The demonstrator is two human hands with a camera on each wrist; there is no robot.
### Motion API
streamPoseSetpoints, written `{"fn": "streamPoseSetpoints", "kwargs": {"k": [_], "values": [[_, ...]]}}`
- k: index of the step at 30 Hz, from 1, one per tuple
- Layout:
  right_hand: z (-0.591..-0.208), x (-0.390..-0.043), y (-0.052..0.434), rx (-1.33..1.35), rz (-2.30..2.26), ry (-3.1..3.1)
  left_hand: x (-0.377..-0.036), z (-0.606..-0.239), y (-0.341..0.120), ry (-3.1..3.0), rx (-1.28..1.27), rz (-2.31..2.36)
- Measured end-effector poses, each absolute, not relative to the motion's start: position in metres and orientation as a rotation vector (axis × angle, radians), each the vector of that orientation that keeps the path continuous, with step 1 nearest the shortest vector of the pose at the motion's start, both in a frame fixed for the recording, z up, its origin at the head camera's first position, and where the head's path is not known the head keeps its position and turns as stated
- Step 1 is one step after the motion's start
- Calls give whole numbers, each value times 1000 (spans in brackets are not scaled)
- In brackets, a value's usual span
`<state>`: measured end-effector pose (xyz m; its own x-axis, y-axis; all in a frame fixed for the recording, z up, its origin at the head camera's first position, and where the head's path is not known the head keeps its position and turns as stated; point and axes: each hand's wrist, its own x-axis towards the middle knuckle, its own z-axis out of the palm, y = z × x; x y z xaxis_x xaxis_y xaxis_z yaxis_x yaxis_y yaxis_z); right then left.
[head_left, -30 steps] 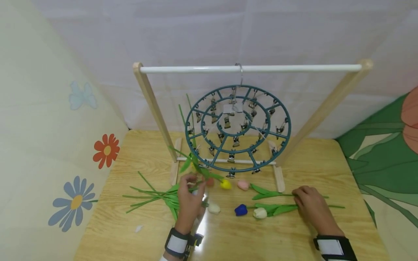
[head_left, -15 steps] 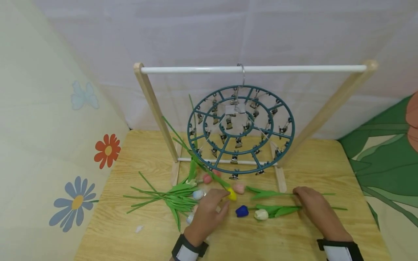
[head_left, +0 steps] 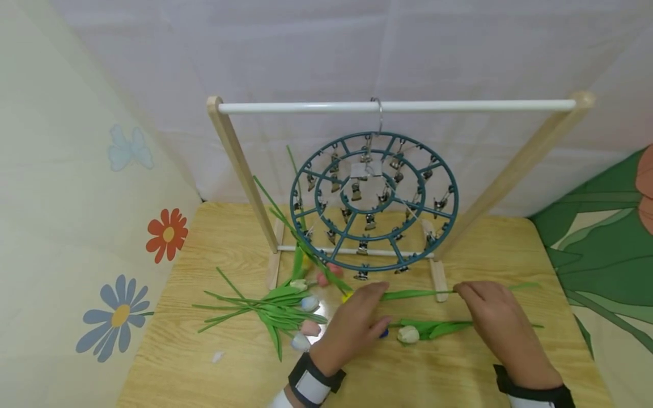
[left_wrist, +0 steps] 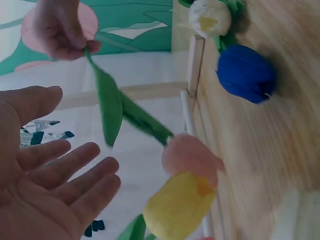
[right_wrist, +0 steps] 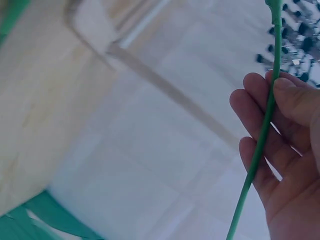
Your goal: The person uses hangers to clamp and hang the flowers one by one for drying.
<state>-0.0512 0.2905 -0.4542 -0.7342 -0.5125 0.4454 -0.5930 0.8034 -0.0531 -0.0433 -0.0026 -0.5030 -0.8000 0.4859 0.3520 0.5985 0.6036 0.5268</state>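
Now right hand fingers pinching thin green stem of pink tulip, stem lifted just above tabletop. Left hand lying open, fingers straight, holding nothing, reaching under leaf near bloom. Advice: keeping pinch firm, supporting bloom end with left palm, avoiding blue tulip and yellow tulip beside. Round clip hanger hanging behind, from white rail.

A glossy, grained wooden table is seen. The rack is made of pale matt wood with a smooth white rail. Teal plastic forms the round hanger, fitted with shiny metal clips. The tulips look like matt, soft foam.
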Motion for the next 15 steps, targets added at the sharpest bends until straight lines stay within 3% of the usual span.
{"fn": "streamPoseSetpoints", "kwargs": {"k": [15], "values": [[-421, -51, 249, 974, 266, -2444, -48, -500, 6, -2641, -891, -923]]}}
